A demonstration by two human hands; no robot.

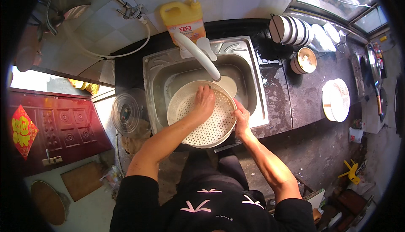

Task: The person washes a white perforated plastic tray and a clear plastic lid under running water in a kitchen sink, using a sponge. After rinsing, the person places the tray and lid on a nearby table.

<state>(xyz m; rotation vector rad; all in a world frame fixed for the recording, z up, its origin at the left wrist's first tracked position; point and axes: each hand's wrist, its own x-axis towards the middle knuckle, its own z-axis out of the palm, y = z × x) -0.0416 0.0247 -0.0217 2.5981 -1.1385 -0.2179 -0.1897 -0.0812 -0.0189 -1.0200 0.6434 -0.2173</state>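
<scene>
A cream plastic colander (205,134) with a pattern of small cut-outs is tilted over the near part of the stainless steel sink (253,73). My right hand (242,116) grips its rim on the right side. Inside it, my left hand (204,102) has its fingers bent against the far inner wall. Whether those fingers hold something small is hidden. A pale round dish (227,85) lies in the basin, partly covered by the colander. Above them the white faucet spout (201,54) reaches over the basin.
A yellow detergent jug (185,20) stands behind the sink. Clear lids (126,111) sit at the left. On the right counter (275,99) are a rack of plates (289,31), stacked bowls (303,61) and a white basket (336,100). A hose (148,39) hangs from the wall tap.
</scene>
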